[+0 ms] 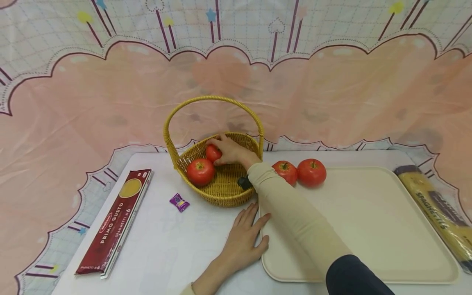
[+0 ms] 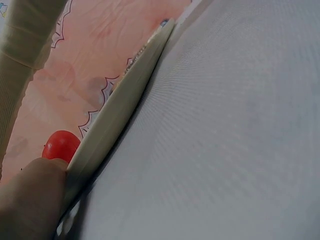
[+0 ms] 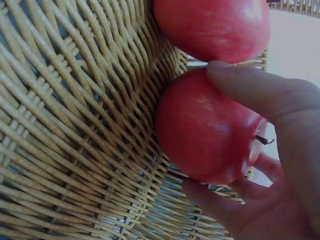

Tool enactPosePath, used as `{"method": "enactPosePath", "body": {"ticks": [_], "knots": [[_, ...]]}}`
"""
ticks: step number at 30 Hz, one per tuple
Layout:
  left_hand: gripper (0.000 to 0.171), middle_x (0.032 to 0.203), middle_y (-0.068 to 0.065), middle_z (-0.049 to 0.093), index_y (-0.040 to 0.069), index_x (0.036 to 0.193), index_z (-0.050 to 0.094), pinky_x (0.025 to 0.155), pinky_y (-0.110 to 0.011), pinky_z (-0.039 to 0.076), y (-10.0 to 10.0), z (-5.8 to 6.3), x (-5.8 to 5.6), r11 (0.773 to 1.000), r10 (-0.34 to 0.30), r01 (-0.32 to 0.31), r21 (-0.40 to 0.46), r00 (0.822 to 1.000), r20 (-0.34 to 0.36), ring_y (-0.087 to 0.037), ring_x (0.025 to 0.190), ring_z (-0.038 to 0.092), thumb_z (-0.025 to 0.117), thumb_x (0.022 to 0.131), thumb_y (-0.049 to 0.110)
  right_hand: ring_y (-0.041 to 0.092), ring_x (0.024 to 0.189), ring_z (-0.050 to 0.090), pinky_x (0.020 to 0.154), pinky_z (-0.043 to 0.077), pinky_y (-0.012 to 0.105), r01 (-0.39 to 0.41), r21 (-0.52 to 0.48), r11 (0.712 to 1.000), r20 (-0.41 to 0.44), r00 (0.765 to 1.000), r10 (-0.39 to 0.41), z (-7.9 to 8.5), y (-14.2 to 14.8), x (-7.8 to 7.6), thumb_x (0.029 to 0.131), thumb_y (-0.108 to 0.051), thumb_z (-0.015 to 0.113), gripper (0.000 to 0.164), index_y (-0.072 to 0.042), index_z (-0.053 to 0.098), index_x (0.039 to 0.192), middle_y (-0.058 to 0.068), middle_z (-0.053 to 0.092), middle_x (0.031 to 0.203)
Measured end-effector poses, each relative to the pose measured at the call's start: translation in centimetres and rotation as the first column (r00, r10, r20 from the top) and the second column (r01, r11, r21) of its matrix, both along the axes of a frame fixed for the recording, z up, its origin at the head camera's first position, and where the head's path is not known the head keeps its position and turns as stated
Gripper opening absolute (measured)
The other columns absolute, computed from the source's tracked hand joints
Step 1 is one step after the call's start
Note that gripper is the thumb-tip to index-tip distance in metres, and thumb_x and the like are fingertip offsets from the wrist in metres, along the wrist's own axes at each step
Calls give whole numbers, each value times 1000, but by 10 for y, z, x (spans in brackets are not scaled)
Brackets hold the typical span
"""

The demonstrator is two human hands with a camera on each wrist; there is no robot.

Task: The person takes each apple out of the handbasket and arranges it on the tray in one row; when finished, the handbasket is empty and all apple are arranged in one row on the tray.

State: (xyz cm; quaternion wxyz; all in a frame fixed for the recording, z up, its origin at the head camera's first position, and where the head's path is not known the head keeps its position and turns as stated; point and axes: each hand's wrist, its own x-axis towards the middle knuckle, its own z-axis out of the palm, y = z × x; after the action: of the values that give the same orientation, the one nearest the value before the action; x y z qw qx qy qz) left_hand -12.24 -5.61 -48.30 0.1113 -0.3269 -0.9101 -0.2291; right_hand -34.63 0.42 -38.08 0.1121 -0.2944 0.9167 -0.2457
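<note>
In the yellow wicker basket (image 1: 225, 200), my right hand (image 1: 232, 151) grips a red apple (image 3: 210, 130), thumb on one side and fingers on the other. A second red apple (image 1: 200, 172) lies beside it in the basket, close by in the right wrist view. My left hand (image 1: 243, 239) lies with spread fingers on the table and over the near-left edge of a cream tray (image 1: 368, 229). In the left wrist view its thumb (image 2: 35, 195) is against the tray's rim. Two more apples (image 1: 312, 172) sit at the tray's far-left corner, one partly behind my right sleeve.
A dark red spaghetti pack (image 1: 116, 223) lies at the left of the white table. Near the basket is a small purple wrapped sweet (image 1: 179, 202). A yellow spaghetti bag (image 1: 435, 209) lies along the tray's right side. The basket's tall handle (image 1: 212, 98) arches above my right hand.
</note>
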Motion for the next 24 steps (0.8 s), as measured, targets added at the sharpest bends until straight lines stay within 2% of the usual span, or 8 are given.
{"method": "enactPosePath", "body": {"ticks": [7,10,24], "knots": [[50,149,-17,36,20,135,51,113,-49,28,0,3,1,1000,1,-2,6,1000,27,-32,140,32,56,87,32,28,125,41,103,41,41,16,17,1000,-5,1000,-16,0,-1,0,81,-24,73,65,-24,42,139,9,31,141],[50,149,-17,37,20,135,51,111,-49,29,0,2,0,1000,-1,1,-1,1000,8,-32,140,33,55,87,32,28,125,41,103,42,40,19,32,999,-13,1000,-18,1,0,0,81,-25,72,65,-24,43,138,9,31,141],[50,148,-18,38,20,135,51,113,-50,26,1,2,0,1000,6,-7,18,999,37,-32,140,32,57,86,30,19,122,39,95,46,35,29,85,996,-122,992,-19,20,4,7,81,-29,69,66,-24,41,141,4,32,139]]}}
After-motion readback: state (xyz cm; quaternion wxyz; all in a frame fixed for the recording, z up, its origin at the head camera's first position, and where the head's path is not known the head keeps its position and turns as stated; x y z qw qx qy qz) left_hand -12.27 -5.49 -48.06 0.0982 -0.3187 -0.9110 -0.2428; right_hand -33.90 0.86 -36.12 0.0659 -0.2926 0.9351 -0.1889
